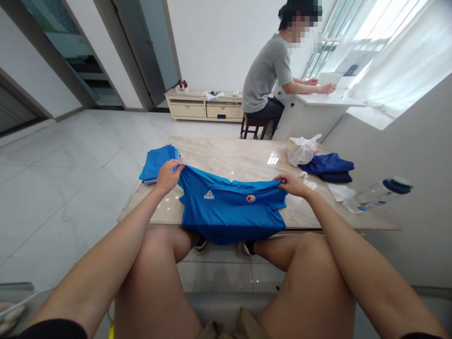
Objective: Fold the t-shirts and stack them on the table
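Note:
A blue sports shirt (229,212) with a white PEAK logo and a small round badge is stretched between my two hands. My left hand (169,176) pinches its upper left edge, and my right hand (294,184) pinches the upper right edge near the sleeve. The top of the shirt is over the marble-patterned table (219,150), and its lower part hangs past the near edge above my feet. Just beyond my left hand lies a stack of folded clothes (158,160), blue on top.
On the table's right side are a white plastic bag (302,149), dark blue garments (328,165), white paper (341,192) and a clear water bottle (377,194). A person (264,75) sits at a white desk by the window. A low cabinet (189,106) stands against the back wall.

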`<state>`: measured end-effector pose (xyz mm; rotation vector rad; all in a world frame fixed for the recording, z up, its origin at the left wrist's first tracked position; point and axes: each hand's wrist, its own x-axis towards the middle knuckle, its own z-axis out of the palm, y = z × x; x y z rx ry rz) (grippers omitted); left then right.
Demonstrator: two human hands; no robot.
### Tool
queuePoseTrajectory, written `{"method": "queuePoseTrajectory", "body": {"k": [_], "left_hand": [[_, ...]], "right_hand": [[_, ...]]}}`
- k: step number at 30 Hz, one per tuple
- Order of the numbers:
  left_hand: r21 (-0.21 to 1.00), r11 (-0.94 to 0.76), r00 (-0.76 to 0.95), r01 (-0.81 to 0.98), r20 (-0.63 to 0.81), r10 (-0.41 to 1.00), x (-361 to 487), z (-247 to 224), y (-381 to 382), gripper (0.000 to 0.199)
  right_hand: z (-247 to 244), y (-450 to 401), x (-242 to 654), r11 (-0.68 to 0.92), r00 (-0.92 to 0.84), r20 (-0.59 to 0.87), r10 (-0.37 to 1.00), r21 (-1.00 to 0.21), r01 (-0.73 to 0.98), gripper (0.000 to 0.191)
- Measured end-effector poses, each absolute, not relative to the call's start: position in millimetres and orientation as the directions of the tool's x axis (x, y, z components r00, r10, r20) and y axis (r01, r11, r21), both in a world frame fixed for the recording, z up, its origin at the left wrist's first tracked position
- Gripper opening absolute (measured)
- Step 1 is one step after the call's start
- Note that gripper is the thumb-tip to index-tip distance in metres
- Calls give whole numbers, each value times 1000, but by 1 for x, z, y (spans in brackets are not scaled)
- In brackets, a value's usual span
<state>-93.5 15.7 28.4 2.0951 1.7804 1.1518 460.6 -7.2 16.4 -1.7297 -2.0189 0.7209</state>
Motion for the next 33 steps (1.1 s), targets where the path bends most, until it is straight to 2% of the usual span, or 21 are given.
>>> {"method": "queuePoseTrajectory", "body": {"k": [2,4,6,10,13,15,17,20,23,26,27,29,31,33], "left_hand": [[621,-287,-97,729,509,855,-91,37,14,29],[669,-257,-222,697,543,810,-88,44,13,31],[682,-237,-238,692,525,817,-86,49,11,31],[585,-250,-53,771,451,891,-83,55,3,30],[500,-252,-96,829,570,816,-85,62,-3,32],[458,-251,-127,853,649,750,-87,67,-7,32],[441,-240,-140,865,671,729,-87,70,-9,32],[444,-218,-151,869,658,738,-85,70,-13,31],[439,-221,-156,871,674,722,-84,71,-15,30],[441,-244,-157,864,696,701,-84,72,-15,32],[443,-250,-154,861,696,701,-83,72,-15,33],[442,-253,-142,860,685,715,-81,72,-14,33],[437,-252,-123,864,667,735,-77,70,-14,33],[430,-253,-102,867,650,753,-74,68,-13,32]], "right_hand": [[22,-6,461,144,-26,203,979,-590,794,28],[26,-4,461,149,133,400,907,-600,786,33],[27,-4,460,153,172,441,881,-608,779,34],[29,-8,459,211,67,441,895,-551,808,27],[32,-11,461,216,155,577,802,-522,825,27],[34,-11,463,183,240,613,753,-546,818,30],[33,-12,463,132,294,560,775,-598,790,33],[33,-14,459,96,266,443,856,-642,760,31],[38,-16,455,146,251,500,829,-627,765,32],[42,-16,451,142,277,538,796,-611,779,42],[41,-16,448,133,241,492,836,-609,782,46],[34,-18,442,130,57,284,957,-596,793,50],[25,-18,434,139,-172,-7,985,-562,815,39],[19,-15,427,153,-283,-180,942,-520,840,22]]}}
